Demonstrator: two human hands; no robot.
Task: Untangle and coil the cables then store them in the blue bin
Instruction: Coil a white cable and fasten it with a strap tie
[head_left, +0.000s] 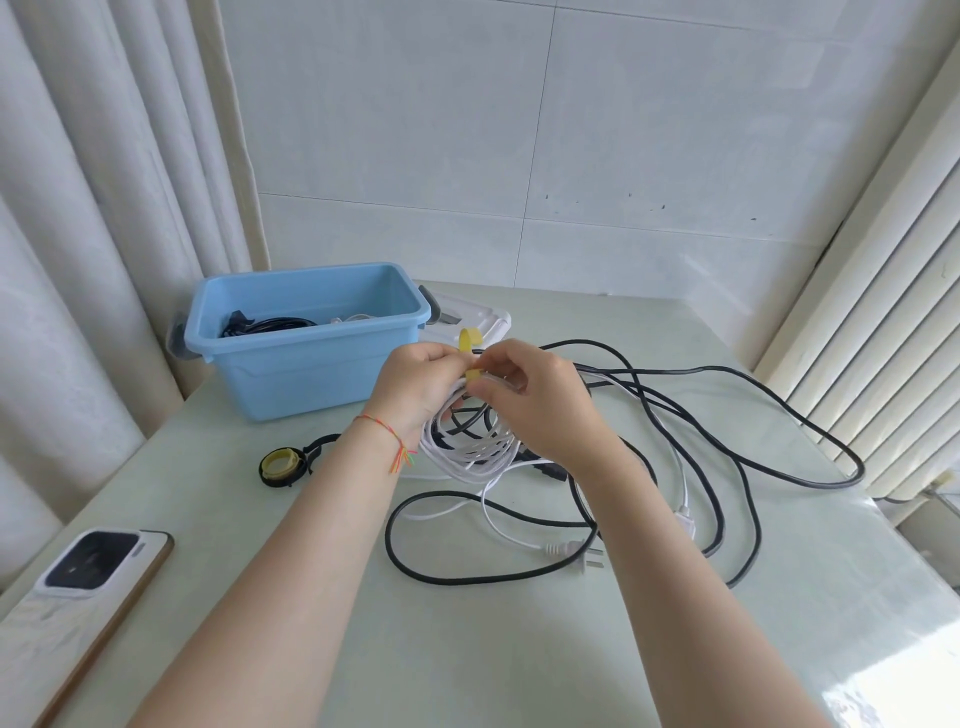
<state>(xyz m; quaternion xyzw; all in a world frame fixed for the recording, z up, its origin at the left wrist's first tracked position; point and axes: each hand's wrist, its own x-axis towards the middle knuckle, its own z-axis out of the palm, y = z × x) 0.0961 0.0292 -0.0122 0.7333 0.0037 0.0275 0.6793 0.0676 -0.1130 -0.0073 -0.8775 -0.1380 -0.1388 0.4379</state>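
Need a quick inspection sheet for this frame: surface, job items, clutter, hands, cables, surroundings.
Surface: pale green table, glossy.
Job's things: blue bin at the far left, open, with black cable inside; white cable coil held above the table, yellow strap round its top.
Clutter: phone near left; strap roll; white lid behind the bin.
Grippers: left hand grips the coil; right hand pinches the strap.
Cables: loose black cable sprawled right, tangled with a white cable; white plug on the table.
Surroundings: tiled wall, curtain left.
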